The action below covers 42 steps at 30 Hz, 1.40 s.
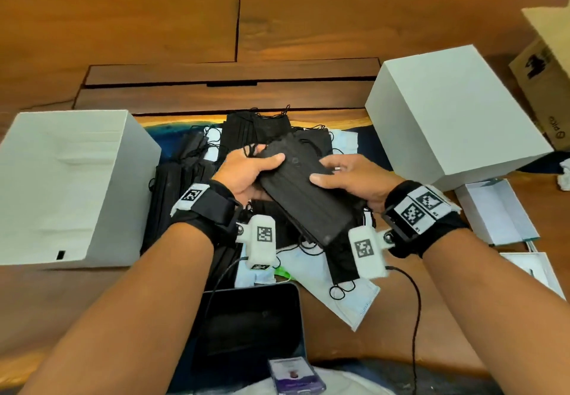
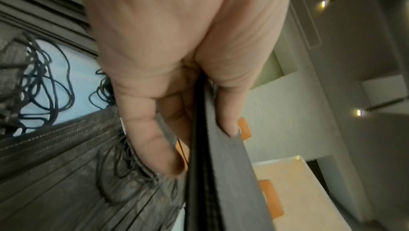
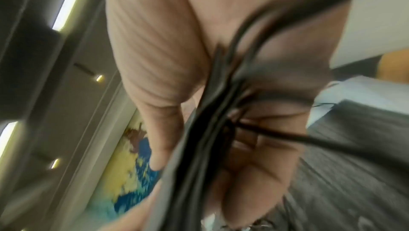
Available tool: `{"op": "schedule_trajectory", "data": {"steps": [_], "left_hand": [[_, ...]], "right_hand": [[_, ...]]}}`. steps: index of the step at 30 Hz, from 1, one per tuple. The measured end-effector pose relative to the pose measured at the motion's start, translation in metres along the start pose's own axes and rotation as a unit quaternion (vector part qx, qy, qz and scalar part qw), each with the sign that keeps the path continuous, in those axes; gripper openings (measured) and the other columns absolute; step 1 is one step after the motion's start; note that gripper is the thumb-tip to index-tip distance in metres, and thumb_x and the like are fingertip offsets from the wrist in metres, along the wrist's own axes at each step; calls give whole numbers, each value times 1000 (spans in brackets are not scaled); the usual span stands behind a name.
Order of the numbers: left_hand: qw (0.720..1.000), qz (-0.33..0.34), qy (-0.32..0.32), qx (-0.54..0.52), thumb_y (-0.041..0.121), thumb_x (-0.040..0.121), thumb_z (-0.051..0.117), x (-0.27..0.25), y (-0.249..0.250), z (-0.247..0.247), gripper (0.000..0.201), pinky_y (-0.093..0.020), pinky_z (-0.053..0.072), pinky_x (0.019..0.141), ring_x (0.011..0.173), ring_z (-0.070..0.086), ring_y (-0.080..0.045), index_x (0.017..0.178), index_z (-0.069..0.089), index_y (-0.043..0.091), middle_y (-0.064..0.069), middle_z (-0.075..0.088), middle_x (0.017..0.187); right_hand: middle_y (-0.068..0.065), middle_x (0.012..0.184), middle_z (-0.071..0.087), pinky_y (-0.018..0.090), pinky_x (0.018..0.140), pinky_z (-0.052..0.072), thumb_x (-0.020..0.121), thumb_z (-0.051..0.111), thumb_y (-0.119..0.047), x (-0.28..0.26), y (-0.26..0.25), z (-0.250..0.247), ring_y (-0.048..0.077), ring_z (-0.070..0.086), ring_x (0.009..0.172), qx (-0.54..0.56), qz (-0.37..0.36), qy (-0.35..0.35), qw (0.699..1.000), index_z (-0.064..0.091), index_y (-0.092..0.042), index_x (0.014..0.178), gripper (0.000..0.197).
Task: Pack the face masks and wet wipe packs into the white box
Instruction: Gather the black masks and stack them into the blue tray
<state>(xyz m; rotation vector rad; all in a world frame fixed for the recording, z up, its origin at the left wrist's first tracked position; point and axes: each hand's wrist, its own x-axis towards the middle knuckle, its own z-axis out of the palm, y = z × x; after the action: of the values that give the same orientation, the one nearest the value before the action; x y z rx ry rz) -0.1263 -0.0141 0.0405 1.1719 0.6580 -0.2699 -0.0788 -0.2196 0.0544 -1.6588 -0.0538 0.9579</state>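
A stack of black face masks (image 1: 303,191) was held above the surface (image 1: 154,24), its long axis running diagonally from far-left to near-right, the near end tilted down toward the person and the far end up by the left thumb. The left hand (image 1: 246,169) gripped the stack's far-left part, thumb laid across the top and fingers curled beneath; the left wrist view showed the stack (image 2: 212,173) edge-on, pinched between the thumb and the fingers (image 2: 155,138). The right hand (image 1: 348,178) clasped the right long edge, thumb on top and fingers under; in the blurred right wrist view its fingers wrapped the stack (image 3: 199,156) with black ear loops (image 3: 276,135) trailing across. Both forearms reached in from the near edge, wrists bent inward toward each other. Beneath the hands lay a heap of loose black masks (image 1: 256,129) and some pale blue ones (image 1: 345,296). A white box (image 1: 71,185) stood to the left of the heap, another white box (image 1: 447,111) to the right, and a dark tablet (image 1: 249,326) lay near the person.
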Motion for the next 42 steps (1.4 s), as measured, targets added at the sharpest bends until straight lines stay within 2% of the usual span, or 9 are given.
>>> {"op": "schedule_trajectory", "data": {"steps": [6, 11, 15, 22, 28, 30, 35, 40, 42], "left_hand": [[997, 11, 48, -61, 9, 89, 69, -27, -3, -24, 26, -56, 58, 71, 97, 71, -29, 114, 65, 7, -13, 74, 106], [999, -9, 30, 3, 25, 88, 70, -49, 3, -56, 15, -48, 59, 65, 96, 70, -26, 100, 69, 16, -6, 73, 103], [998, -15, 36, 46, 24, 83, 76, -62, -9, -56, 37, -48, 60, 67, 89, 72, -35, 109, 70, -1, -20, 74, 103], [990, -25, -4, 135, 0, 83, 71, -95, -21, -111, 15, -43, 60, 71, 77, 70, -25, 93, 71, 11, -12, 72, 87], [893, -90, -87, 433, 2, 77, 78, -117, -48, -136, 20, -48, 61, 70, 84, 70, -38, 94, 71, 11, -19, 72, 96], [867, -117, -114, 471, -1, 78, 77, -121, -60, -133, 16, -60, 56, 82, 89, 69, -42, 85, 72, 12, -23, 72, 100], [821, -146, -145, 532, 2, 88, 68, -124, -82, -127, 12, -30, 58, 50, 61, 62, -21, 85, 69, 13, -18, 71, 96], [770, -126, -142, 609, 6, 91, 65, -127, -88, -117, 7, -43, 62, 63, 70, 66, -30, 89, 68, 12, -16, 67, 96], [738, -102, -141, 652, 7, 92, 64, -128, -88, -110, 5, -31, 60, 57, 59, 62, -25, 90, 63, 11, -11, 58, 86]], "right_hand": [[18, 113, 71, 39, 78, 61, 85, 69, -4, -11, 12, 35, 28, 71, 99, 293, 15, 38, 955, 64, 1, 121, 36], [16, 105, 74, 35, 70, 61, 80, 73, 1, -12, 5, 51, 26, 74, 88, 224, 24, 49, 973, 68, -1, 114, 35], [15, 106, 74, 41, 84, 59, 80, 75, -1, -13, 11, 78, 29, 71, 97, 177, 20, 49, 983, 69, -2, 113, 34], [18, 103, 71, 36, 80, 59, 79, 73, 5, -35, 27, 85, 27, 68, 91, 48, 26, 38, 998, 65, 1, 113, 36], [9, 73, 65, 26, 45, 51, 86, 69, -2, -54, 47, 104, 14, 61, 54, -261, 42, -74, 961, 69, -6, 88, 4], [10, 76, 67, 29, 51, 55, 88, 68, -6, -56, 53, 112, 23, 64, 61, -338, 36, -100, 935, 69, -7, 89, 1], [16, 95, 71, 46, 68, 61, 89, 68, -10, -58, 67, 131, 35, 72, 79, -441, 37, -134, 887, 69, -3, 99, 13], [18, 92, 72, 42, 66, 61, 91, 63, -11, -64, 79, 142, 34, 73, 73, -474, 62, -138, 868, 68, -4, 96, 10], [10, 91, 69, 35, 65, 57, 92, 65, -18, -66, 80, 146, 28, 69, 75, -502, 60, -130, 853, 69, -4, 100, 17]]}}
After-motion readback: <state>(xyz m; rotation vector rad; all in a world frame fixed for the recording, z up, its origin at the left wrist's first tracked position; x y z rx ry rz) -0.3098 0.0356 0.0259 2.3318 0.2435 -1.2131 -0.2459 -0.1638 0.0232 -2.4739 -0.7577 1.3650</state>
